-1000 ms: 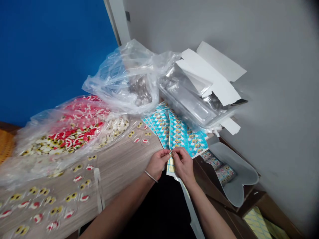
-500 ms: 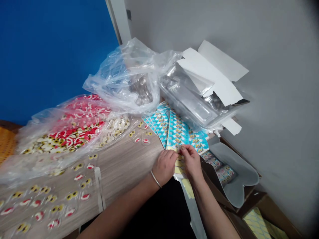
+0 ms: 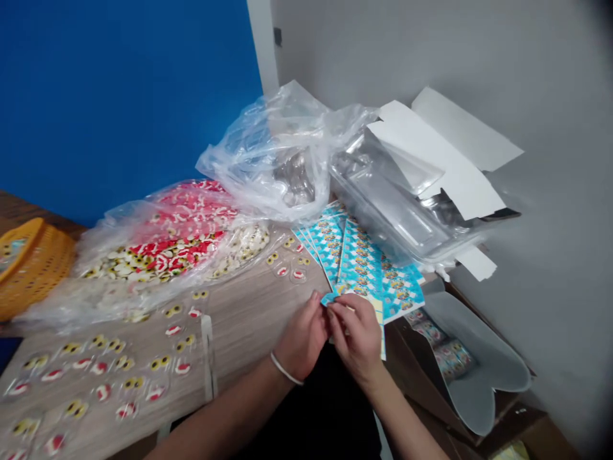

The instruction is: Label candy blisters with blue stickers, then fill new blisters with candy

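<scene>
A small blue sticker (image 3: pixel 329 298) is pinched between the fingertips of both hands, just in front of the table edge. My left hand (image 3: pixel 301 335), with a white band at its wrist, has its fingers curled at the sticker's left side. On the other side, the thumb and fingers of my right hand (image 3: pixel 358 329) close on it. Right behind the hands lie fanned blue sticker sheets (image 3: pixel 361 259) with small colourful prints. Part of a yellow backing sheet (image 3: pixel 378 310) shows beside my right hand; the rest is hidden beneath it.
Clear blister pieces (image 3: pixel 156 364) holding yellow-and-black eye shapes and red-and-white mouth shapes cover the table's left part. Behind them are a plastic bag (image 3: pixel 177 236) of loose pieces and a yellow basket (image 3: pixel 43 268). Clear trays (image 3: pixel 397 204) stand at back right, above an open carton (image 3: pixel 416 364).
My hands have come off the yellow backing at the sheets, and a blue sticker is now between the fingertips. The view has turned left, bringing the basket further in.
</scene>
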A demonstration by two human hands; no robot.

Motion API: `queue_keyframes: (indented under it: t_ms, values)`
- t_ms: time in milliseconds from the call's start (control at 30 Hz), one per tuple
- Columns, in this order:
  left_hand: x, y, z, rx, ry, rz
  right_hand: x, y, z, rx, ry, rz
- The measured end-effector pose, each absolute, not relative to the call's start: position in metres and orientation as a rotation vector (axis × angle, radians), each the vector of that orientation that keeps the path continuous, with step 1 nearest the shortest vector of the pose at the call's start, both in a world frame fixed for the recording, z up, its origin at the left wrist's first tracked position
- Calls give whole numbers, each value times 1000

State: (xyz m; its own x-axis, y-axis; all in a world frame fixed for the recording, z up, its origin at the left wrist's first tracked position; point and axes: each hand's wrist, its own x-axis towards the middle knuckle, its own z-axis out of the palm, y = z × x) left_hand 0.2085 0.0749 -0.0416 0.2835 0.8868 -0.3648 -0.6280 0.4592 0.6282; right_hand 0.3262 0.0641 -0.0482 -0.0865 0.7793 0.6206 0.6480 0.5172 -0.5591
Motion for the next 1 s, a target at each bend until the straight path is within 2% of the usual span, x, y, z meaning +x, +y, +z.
queue_keyframes:
  t_ms: [133, 233, 400, 533, 800, 1000]
  values:
    - [162, 65, -40, 178, 908, 1214, 291, 75, -48, -1000, -2115, 440]
    - [122, 67, -46, 114, 1100, 1300, 278, 99, -48, -1051, -2070, 631]
    - [74, 69, -43, 131, 1247, 1417, 274, 166, -65, -1598, -1980, 492]
    - [59, 64, -42, 132, 1254, 1439, 268, 191, -77, -1745, -2131, 450]
    - [65, 55, -52, 111, 1219, 1443, 259, 124, -80, -1661, -2233, 446]
    - [96, 64, -66, 366, 1207, 1353, 262, 90, -82, -1682, -2117, 387]
